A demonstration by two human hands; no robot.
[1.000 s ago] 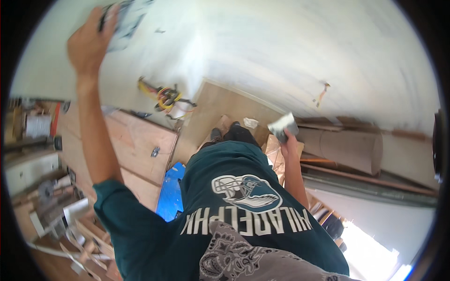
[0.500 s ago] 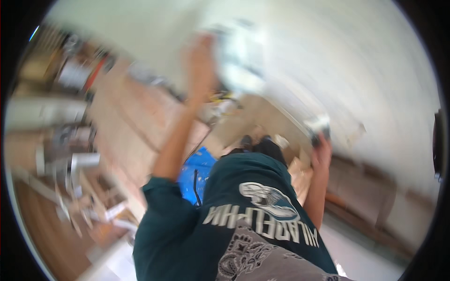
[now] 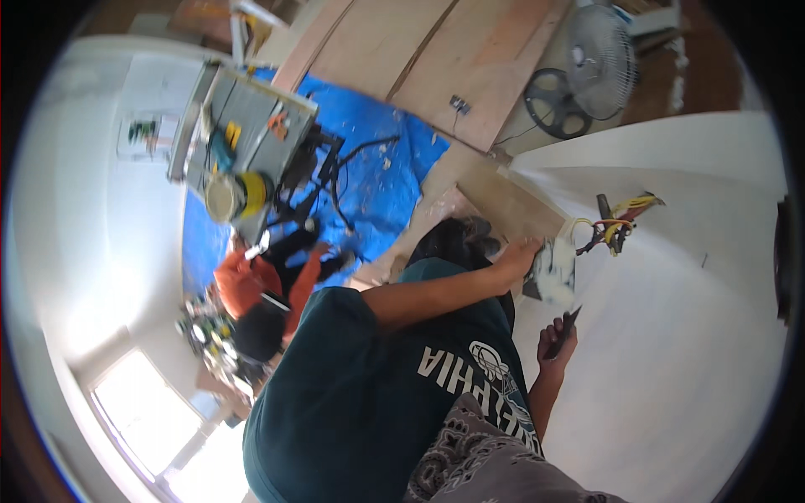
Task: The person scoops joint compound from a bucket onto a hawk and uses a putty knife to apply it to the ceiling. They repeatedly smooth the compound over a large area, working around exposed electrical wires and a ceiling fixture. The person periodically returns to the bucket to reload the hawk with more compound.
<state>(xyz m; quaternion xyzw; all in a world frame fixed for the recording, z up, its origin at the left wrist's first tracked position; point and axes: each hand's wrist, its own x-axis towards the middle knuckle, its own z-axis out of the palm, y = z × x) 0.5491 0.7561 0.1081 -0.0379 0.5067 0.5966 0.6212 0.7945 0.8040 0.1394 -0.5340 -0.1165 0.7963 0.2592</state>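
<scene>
My left hand (image 3: pixel 518 261) is closed on the edge of a flat board (image 3: pixel 553 272) smeared with white paste. Just below it, my right hand (image 3: pixel 555 342) grips a putty knife (image 3: pixel 571 318), its dark blade angled up toward the board. Blade and board look close together; whether they touch I cannot tell. Beyond the board, a bundle of yellow, red and dark wires (image 3: pixel 619 225) sticks out from the white wall (image 3: pixel 662 352).
A person in orange (image 3: pixel 245 289) is low down on the left, near a grey worktable (image 3: pixel 260 113) bearing a yellow tub (image 3: pixel 239 197) and tools. Blue tarp (image 3: pixel 390 180) covers part of the floor. A fan (image 3: pixel 599 63) stands at the far right, beside wooden sheets (image 3: pixel 411 63).
My view has swung round, bringing the worktable, the other person and the wires into sight. My hands, apart before, are now close together, with the putty knife near the board.
</scene>
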